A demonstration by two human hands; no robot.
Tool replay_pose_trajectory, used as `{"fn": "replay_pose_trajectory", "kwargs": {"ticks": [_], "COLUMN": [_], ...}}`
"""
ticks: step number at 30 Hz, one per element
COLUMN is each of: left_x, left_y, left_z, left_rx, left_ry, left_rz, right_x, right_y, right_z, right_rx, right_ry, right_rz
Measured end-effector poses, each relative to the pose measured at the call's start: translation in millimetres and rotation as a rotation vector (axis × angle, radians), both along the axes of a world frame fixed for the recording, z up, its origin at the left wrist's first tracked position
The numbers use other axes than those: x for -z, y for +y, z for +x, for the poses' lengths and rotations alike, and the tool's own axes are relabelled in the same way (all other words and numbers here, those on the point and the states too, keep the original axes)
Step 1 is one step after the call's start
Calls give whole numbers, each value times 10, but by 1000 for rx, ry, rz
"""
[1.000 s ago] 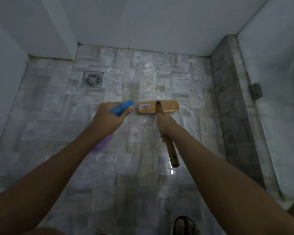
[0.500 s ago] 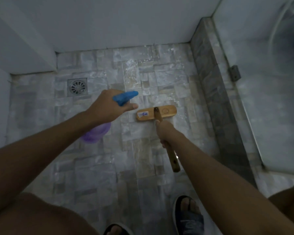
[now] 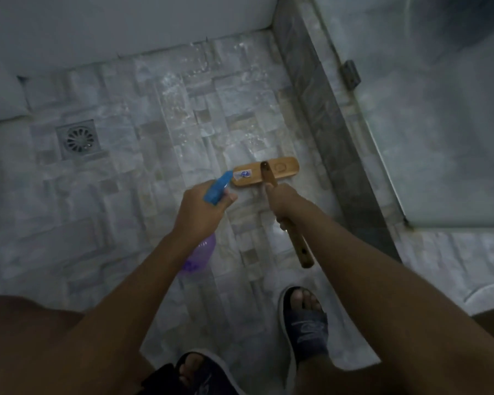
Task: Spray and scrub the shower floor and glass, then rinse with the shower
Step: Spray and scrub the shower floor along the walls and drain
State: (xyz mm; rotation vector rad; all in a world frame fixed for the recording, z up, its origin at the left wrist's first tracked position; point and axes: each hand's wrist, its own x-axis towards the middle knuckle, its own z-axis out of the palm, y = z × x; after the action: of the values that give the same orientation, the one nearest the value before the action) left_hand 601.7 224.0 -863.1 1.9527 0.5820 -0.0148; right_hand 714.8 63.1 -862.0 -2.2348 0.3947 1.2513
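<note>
Seen from the head camera, looking down into the shower. The left hand (image 3: 203, 212) wraps round the neck of the spray bottle (image 3: 216, 189). Its blue nozzle points forward toward the brush head and its purple body hangs beneath the wrist. One finger lies stretched beside the nozzle; whether the trigger is being pressed cannot be told.

The right hand (image 3: 280, 201) grips the wooden handle of the scrubbing brush (image 3: 281, 169) close to its head, which lies flat on the tiled floor (image 3: 126, 181) near the stone kerb (image 3: 325, 124). Wet shine and white flecks mark the tiles beyond the brush. The drain (image 3: 79, 138) sits well apart to the left. The glass panel (image 3: 439, 138) rises on the far side of the kerb, and nothing can be made out on its surface.

The step in hand, as judged, is spraying and scrubbing the floor; the glass and the rinse are not yet done. The next move calls for a squeeze of the trigger onto tiles ahead of the brush. Firm strokes should follow, with the bristles kept flat and footing in the slippers (image 3: 304, 323) watched on the wet floor.
</note>
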Motion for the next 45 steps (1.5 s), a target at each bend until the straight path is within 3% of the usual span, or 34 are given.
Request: {"fn": "replay_pose_trajectory", "kwargs": {"ticks": [5,14,20,27,31,35,39,45], "left_x": [14,109,106,102,77,56,37,71], "left_y": [19,59,3,-66,-97,-96,-35,238], "left_z": [231,371,496,476,466,458,440,506], "left_rx": [4,16,19,20,28,58,46,-74], "left_ry": [-8,-51,-28,-27,-1,13,32,-43], "left_rz": [76,90,102,64,40,37,49,108], "right_x": [43,249,210,298,189,20,60,208], "right_y": [-545,-108,-774,-439,-754,-989,-688,151], "right_z": [-516,247,-547,378,-40,-496,-68,759], "right_rx": [15,-18,67,63,-13,149,-11,-14], "right_ry": [84,-108,66,-118,-36,130,46,-100], "right_rz": [-135,-49,-163,-71,-126,-168,-101,-20]}}
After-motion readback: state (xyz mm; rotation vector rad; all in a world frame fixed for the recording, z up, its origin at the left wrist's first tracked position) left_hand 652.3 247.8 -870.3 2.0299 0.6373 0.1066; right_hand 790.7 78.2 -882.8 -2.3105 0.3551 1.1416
